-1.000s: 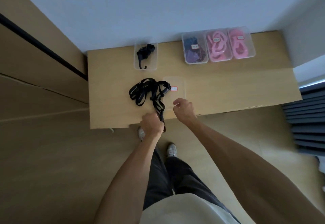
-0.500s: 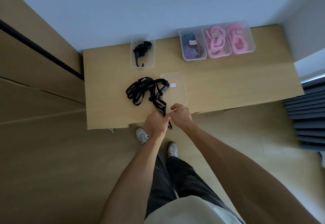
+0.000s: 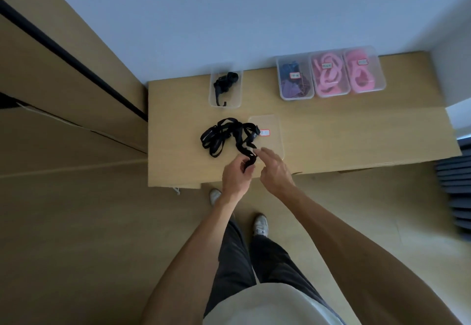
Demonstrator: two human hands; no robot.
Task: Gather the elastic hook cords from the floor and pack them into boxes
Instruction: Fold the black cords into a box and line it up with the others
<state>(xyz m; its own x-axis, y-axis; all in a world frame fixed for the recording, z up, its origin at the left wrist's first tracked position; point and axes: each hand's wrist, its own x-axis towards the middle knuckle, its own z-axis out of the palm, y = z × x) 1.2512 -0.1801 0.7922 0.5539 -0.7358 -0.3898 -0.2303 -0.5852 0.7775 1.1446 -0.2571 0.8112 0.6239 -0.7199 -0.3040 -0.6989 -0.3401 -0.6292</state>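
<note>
the black hook cords [image 3: 226, 134] lie tangled on the bench [image 3: 331, 136] beside a loose lid [image 3: 270, 141], their near end now coiled in the left hand [image 3: 235, 175] since the right hand [image 3: 274, 169] let go and spread its fingers, so bundling looks underway before boxing.

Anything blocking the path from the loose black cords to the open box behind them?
Nothing visible. The black cords lie on the table, left hand gripping one end. The open box already holds one black cord; its lid lies beside the path.
</note>
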